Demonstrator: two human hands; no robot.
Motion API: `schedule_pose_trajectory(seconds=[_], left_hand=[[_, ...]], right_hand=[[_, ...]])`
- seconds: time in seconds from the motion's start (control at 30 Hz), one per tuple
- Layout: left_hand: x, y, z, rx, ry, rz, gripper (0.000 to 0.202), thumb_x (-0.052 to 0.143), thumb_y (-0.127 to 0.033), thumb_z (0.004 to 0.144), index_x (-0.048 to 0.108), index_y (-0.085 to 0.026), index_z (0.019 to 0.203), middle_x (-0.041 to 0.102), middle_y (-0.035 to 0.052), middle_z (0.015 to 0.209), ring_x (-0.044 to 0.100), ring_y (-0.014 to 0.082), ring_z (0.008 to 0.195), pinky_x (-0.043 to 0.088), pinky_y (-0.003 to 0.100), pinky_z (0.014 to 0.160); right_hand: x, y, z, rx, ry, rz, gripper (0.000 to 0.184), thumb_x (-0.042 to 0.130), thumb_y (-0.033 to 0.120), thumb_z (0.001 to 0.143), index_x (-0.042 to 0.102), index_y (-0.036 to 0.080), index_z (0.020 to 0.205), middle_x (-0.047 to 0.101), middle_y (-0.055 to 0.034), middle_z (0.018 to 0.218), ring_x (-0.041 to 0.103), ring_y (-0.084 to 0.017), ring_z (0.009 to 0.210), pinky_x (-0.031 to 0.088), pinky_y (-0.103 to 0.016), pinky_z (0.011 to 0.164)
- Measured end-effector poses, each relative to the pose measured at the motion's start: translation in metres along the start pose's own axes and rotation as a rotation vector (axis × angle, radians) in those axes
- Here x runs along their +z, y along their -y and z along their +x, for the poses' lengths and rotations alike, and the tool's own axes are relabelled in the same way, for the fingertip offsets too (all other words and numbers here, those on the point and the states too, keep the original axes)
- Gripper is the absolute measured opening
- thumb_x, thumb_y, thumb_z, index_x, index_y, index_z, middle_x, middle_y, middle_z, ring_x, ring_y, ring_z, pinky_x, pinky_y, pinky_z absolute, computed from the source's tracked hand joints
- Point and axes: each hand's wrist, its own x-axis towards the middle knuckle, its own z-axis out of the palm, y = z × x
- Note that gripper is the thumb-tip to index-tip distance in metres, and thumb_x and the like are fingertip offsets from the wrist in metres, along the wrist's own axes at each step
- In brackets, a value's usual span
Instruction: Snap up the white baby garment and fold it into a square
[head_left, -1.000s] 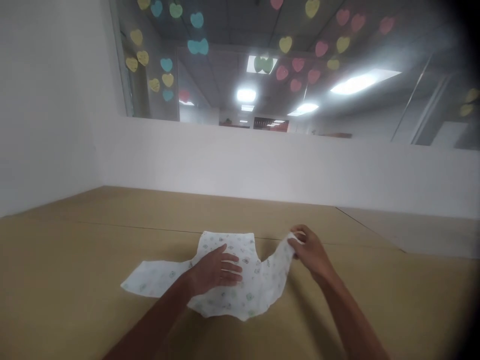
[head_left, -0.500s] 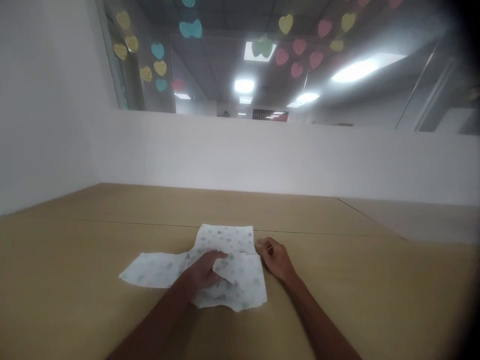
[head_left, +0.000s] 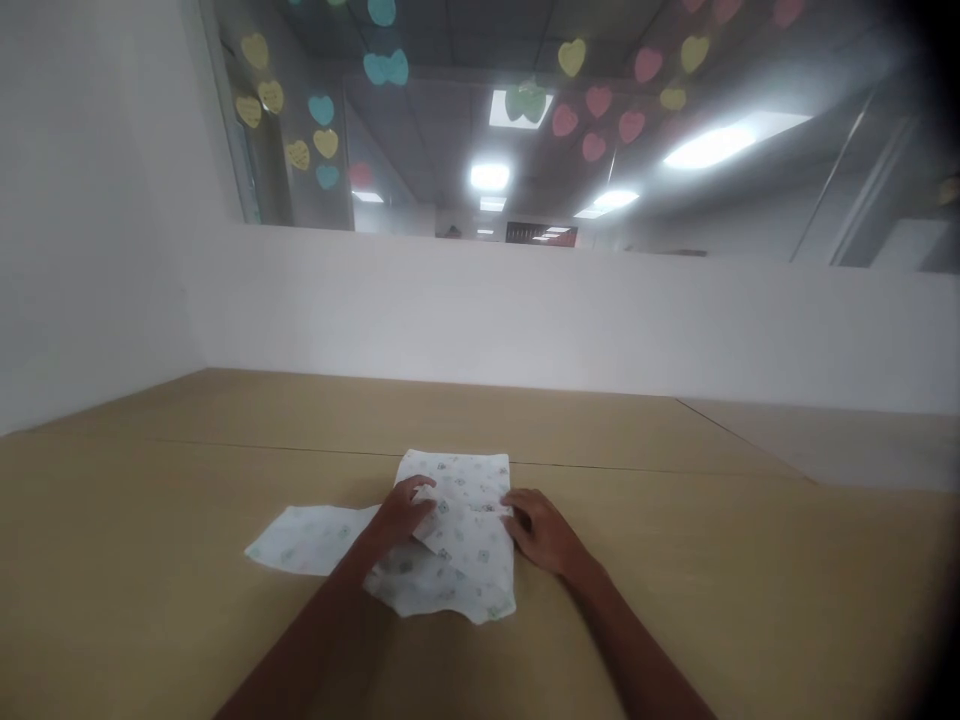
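Printed white cloth (head_left: 465, 570) lying on a tan table (head_left: 712, 600), one long flap (head_left: 304, 540) spread leftward. Left hand (head_left: 401, 512), fingers closed, grasps the edge of a folded-over layer, holding it turned back; right hand (head_left: 541, 530), unclenched, presses the cloth's right edge, pinning it against the table.

This is an office: a glass partition (head_left: 450, 120) above a white wall (head_left: 525, 320) bears heart-shaped paper notes (head_left: 325, 143). Behind it, a tiled ceiling (head_left: 435, 60) holds panel lights (head_left: 709, 147).
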Motion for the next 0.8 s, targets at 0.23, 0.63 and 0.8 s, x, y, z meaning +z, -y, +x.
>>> schedule_pose_trajectory(seconds=[0.23,0.63,0.8], left_hand=[[0.013,0.003,0.000,0.375,-0.218,0.472,0.036,0.043,-0.022,0.083,0.053,-0.018,0.118,0.059,0.0104,0.124,0.053,0.0261,0.119,0.038,0.045,0.109],[0.009,0.012,-0.004,0.303,-0.157,0.868,0.047,0.049,-0.028,0.087,0.042,-0.015,0.132,0.027,0.0225,0.149,0.031,0.0382,0.138,0.035,0.058,0.107],[-0.012,0.006,-0.009,0.170,-0.026,0.937,0.057,0.057,-0.044,0.085,0.043,-0.018,0.134,0.026,0.0228,0.152,0.032,0.0381,0.139,0.031,0.059,0.108]], right_hand=[[-0.007,0.018,-0.005,0.051,0.183,-0.168,0.059,0.059,0.050,0.082,0.057,0.014,0.129,0.056,-0.0164,0.136,0.046,-0.029,0.129,0.035,-0.045,0.110],[0.038,0.069,-0.020,-0.059,0.350,-0.237,0.078,0.033,0.066,0.090,0.026,0.018,0.151,0.016,-0.0160,0.160,0.007,-0.040,0.147,0.013,-0.062,0.117],[0.022,0.067,-0.020,-0.028,0.538,-0.189,0.082,0.039,0.067,0.088,0.021,0.021,0.152,0.009,-0.0135,0.160,-0.002,-0.038,0.147,0.010,-0.061,0.117]])
